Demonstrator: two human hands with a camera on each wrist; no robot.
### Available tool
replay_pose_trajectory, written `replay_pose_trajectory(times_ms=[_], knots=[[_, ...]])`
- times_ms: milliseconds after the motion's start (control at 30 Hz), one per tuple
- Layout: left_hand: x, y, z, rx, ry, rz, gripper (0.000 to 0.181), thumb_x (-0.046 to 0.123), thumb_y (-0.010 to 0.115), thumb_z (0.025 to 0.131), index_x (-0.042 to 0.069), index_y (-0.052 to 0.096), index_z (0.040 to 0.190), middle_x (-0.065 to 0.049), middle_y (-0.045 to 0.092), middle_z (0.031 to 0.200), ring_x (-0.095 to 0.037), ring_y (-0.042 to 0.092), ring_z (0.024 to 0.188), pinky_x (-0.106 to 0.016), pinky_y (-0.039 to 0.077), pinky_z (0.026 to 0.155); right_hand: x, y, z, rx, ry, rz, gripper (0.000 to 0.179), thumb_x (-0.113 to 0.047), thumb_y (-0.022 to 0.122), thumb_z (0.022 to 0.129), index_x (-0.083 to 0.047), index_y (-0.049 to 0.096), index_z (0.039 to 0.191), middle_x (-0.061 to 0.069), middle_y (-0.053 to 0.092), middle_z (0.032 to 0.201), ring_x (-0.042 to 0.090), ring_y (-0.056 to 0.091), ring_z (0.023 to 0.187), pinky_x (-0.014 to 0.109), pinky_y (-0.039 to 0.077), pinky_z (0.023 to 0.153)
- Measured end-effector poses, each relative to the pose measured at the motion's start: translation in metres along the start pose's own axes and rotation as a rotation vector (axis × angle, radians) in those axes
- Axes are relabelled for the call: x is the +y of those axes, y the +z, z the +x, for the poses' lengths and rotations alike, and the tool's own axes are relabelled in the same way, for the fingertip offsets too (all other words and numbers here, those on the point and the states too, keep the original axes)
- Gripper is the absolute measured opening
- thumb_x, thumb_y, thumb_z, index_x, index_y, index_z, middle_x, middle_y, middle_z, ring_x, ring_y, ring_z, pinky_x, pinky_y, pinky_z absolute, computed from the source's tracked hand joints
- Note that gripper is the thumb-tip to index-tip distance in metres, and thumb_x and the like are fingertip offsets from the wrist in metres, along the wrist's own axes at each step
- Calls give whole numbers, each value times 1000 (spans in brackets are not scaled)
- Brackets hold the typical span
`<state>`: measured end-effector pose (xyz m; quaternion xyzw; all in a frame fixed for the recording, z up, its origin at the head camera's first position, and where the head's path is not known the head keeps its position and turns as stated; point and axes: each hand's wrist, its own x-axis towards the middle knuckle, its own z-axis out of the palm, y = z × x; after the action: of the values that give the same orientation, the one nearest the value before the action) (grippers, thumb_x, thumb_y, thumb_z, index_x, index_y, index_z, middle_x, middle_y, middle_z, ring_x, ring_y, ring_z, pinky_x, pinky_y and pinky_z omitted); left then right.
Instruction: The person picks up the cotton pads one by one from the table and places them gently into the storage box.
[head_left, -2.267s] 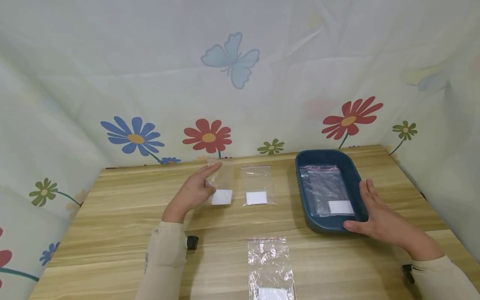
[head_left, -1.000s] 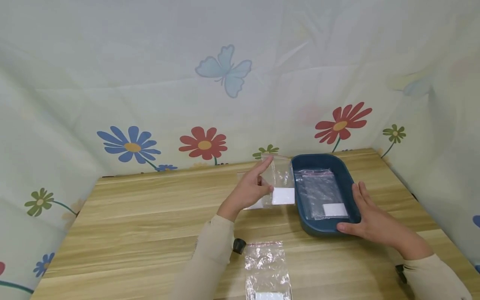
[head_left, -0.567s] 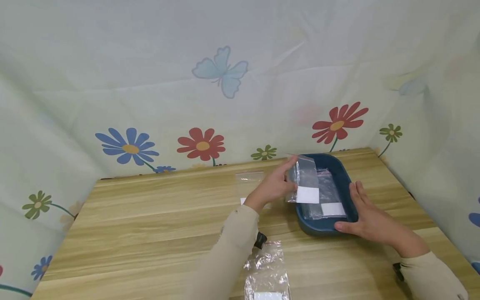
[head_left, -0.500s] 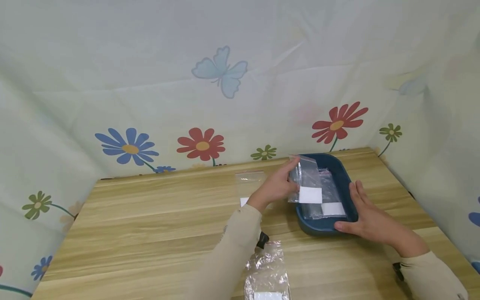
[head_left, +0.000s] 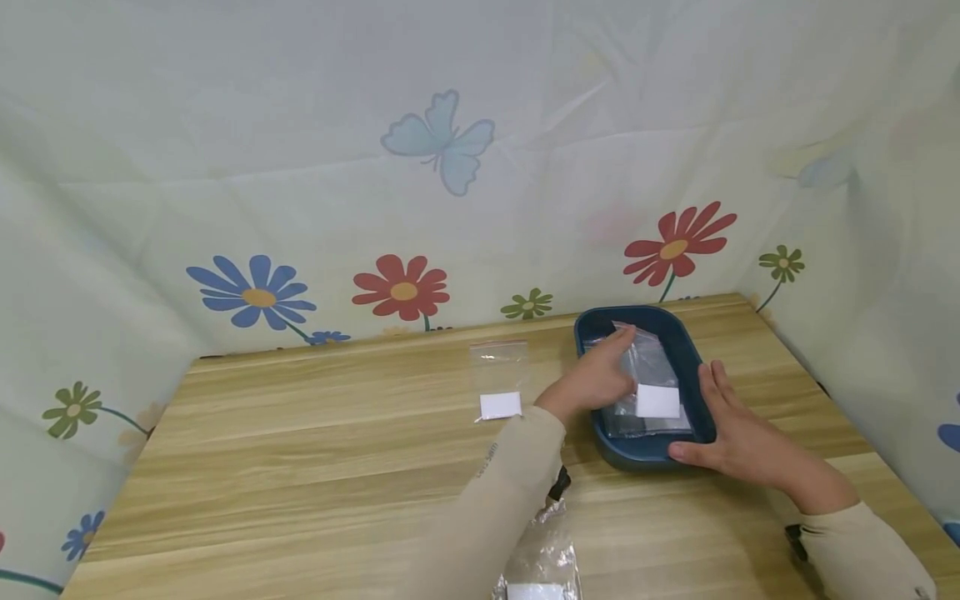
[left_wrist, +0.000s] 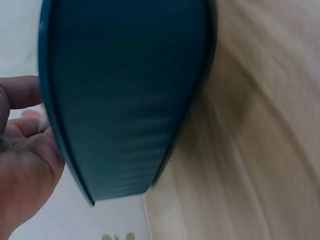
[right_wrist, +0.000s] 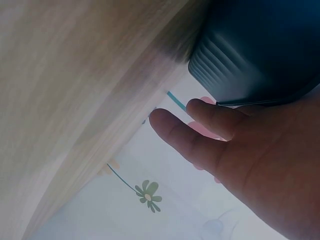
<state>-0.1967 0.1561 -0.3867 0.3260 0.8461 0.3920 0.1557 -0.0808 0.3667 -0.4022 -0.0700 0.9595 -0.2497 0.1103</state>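
My left hand [head_left: 596,379] pinches the left side of a clear zip-lock bag [head_left: 651,358] with a white label [head_left: 657,402] at its lower end. This bag is inside the outline of the dark blue tray [head_left: 645,457], over other clear zip-lock bags [head_left: 626,425]; whether it touches them I cannot tell. In the left wrist view the tray's wall [left_wrist: 120,110] hides part of the hand. My right hand [head_left: 750,437] rests against the tray's near right corner, thumb at the front rim. Two of its fingers [right_wrist: 187,140] extend straight in the right wrist view.
One labelled zip-lock bag [head_left: 498,375] lies left of the tray. Another [head_left: 551,554] lies at the table's near side, partly covered by the left sleeve [head_left: 502,500]. A flower-printed curtain [head_left: 450,225] stands behind the wooden table [head_left: 315,442].
The left hand has carried a zip-lock bag from the table's left rightwards, past the other bag and into the tray's outline. The right hand stays at the tray.
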Motion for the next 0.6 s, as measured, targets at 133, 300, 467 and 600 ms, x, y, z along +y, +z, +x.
replay_pose_trajectory(times_ms=[133,300,467,600], knots=[[6,10,4,-10,-36,39,84,-1,66,86,5,27,159,-5,24,165,-11,20,149,-21,21,114,1,-1,0,4,-13,-3,124,-55,73,87,7,-9,156,33,-14,161,67,24,133,75,34,96],[12,21,6,-4,-56,73,85,0,68,84,4,28,159,-8,27,164,-12,21,149,-21,21,114,1,-1,-1,8,-23,6,125,-54,74,87,7,-10,156,33,-16,160,67,23,134,74,34,97],[16,28,6,-12,-89,160,81,0,63,88,4,26,159,-11,27,163,-14,23,148,-22,22,114,1,-1,-1,17,-29,6,124,-53,75,87,7,-10,156,33,-16,160,67,23,134,74,35,97],[17,31,6,-11,-110,220,81,2,64,89,4,24,160,-11,25,164,-14,26,147,-21,25,113,0,-1,-1,18,-29,1,124,-53,74,87,7,-9,156,33,-15,160,66,23,134,74,35,96]])
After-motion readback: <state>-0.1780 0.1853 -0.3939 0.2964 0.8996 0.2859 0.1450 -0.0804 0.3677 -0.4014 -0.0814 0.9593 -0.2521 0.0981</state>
